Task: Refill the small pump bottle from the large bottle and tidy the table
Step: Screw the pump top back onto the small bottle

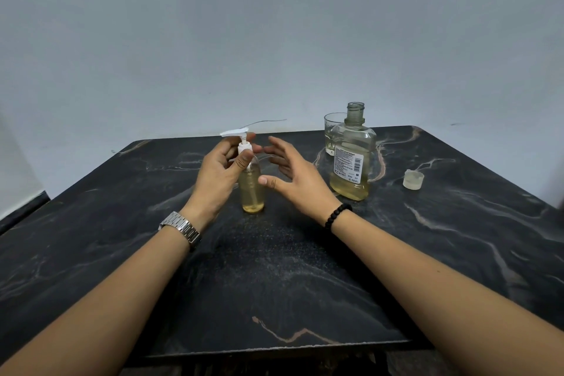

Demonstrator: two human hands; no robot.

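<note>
Head view, left hand point(218, 175) gripping pump bottle point(251, 188)

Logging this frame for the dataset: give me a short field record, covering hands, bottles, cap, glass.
left hand: grips the white pump collar of the small pump bottle
right hand: open, fingers spread beside the bottle, no clear contact
small pump bottle: upright on the table, yellowish liquid inside, pump head seated on top
large bottle: upright, uncapped, roughly a third full of yellowish liquid
cap: loose on the table, right of the large bottle
glass: behind the large bottle, some liquid at the bottom
table: dark marbled top
</note>
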